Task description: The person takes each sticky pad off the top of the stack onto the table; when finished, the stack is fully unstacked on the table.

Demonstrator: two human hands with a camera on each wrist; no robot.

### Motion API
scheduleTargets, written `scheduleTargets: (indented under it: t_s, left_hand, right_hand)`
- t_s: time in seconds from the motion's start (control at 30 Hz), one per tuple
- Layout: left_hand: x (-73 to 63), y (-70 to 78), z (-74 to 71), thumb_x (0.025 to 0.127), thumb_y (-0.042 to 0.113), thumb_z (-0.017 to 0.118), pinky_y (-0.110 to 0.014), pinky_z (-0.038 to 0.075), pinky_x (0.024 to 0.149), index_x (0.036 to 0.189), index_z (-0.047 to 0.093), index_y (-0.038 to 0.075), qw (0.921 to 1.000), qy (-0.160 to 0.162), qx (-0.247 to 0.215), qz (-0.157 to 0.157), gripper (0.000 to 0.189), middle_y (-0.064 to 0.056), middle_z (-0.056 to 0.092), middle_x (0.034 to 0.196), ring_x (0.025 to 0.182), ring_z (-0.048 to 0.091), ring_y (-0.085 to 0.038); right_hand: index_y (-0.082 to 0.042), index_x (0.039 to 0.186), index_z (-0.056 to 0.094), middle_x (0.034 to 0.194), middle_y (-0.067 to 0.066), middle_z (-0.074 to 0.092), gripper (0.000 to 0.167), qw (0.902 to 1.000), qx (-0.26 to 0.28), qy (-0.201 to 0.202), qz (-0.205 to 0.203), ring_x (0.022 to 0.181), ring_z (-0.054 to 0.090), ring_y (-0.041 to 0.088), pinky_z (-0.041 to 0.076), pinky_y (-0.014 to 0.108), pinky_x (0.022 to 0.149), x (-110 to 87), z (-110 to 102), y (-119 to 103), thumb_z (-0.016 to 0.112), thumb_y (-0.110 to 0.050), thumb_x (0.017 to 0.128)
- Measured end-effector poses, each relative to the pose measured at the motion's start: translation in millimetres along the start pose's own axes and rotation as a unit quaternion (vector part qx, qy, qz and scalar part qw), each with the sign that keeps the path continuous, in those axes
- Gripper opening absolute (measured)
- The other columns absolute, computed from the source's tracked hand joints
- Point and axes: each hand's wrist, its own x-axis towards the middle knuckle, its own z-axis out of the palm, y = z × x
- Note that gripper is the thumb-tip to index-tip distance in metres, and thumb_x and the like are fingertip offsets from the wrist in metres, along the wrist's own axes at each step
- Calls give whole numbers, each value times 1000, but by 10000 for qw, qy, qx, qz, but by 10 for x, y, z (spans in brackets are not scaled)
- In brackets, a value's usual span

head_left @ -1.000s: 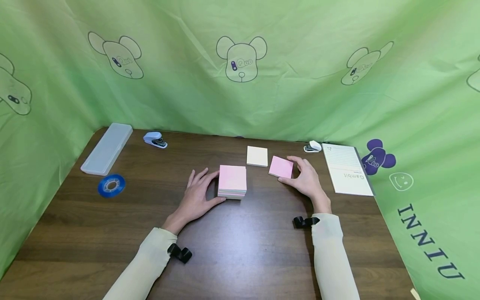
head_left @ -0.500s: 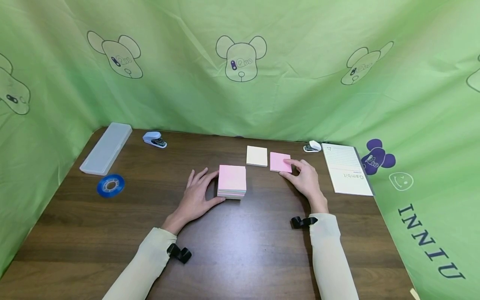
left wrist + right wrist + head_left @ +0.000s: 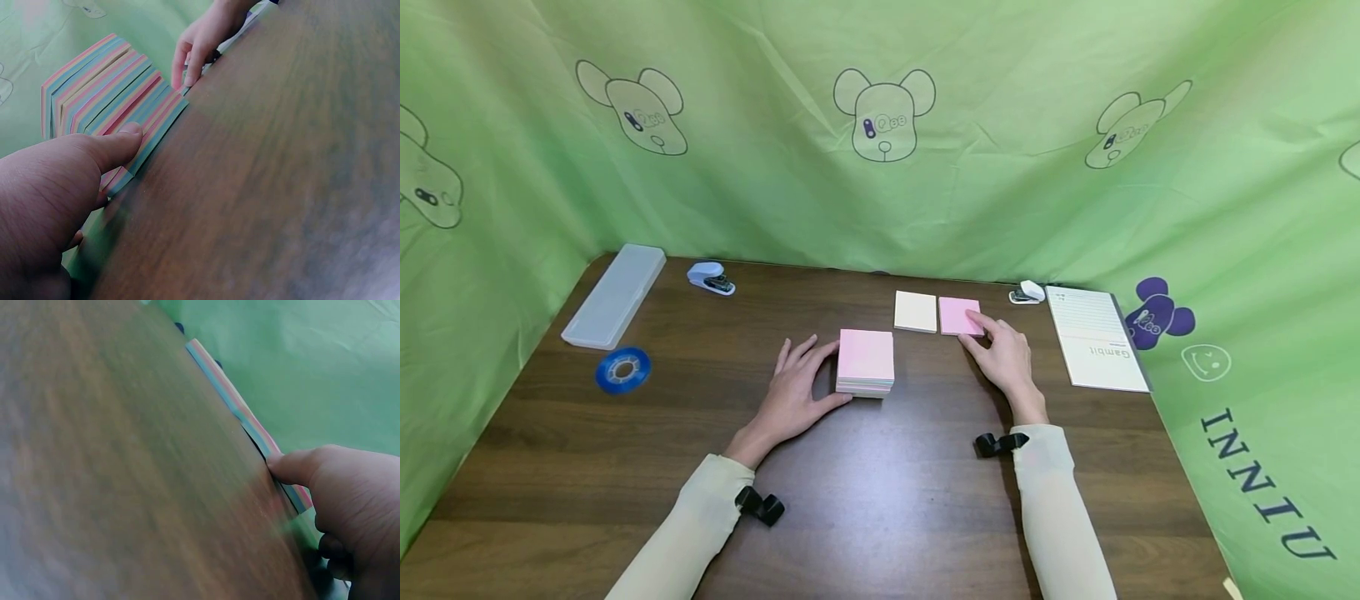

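Head view: your hands are at two places on the desk (image 3: 872, 508).
Left hand (image 3: 792, 398): yours, fingers spread and extended, thumb against the near side of the note stack (image 3: 866, 355).
Stack position: mid-desk, pink on top, sides banded in colours.
Right hand (image 3: 1004, 360): you pinch the near right corner of the pink pad (image 3: 956, 314).
Pad position: flat, toward the far edge, just right of the cream pad (image 3: 915, 311).
Far left corner: translucent case (image 3: 614, 297).

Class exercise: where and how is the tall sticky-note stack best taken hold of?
Probably low on the left and right sides of the stack, coming from the near side: it stands upright with flat walls and its layers sit slightly offset, so gripping near the top might leave lower layers behind.
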Motion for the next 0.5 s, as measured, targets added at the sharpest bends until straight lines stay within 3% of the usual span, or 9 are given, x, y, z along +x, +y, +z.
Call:
scheduleTargets:
  t_s: [0.23, 0.5]
  left_hand:
    - [4, -7, 3, 90, 40, 93, -65, 3, 138, 162, 53, 5, 10000, 11, 30, 14, 90, -14, 59, 163, 162, 37, -44]
    - [-4, -8, 4, 90, 40, 92, -65, 3, 138, 162, 53, 5, 10000, 9, 3, 20, 89, -15, 59, 162, 162, 37, -44]
  right_hand:
    - [-16, 142, 78, 81, 12, 59, 50, 9997, 139, 153, 115, 74, 54, 33, 43, 54, 72, -6, 31, 4, 88, -30, 95]
    - [-17, 141, 78, 79, 9, 55, 50, 9993, 214, 193, 224, 70, 49, 28, 36, 45, 64, -24, 31, 11, 89, -30, 94]
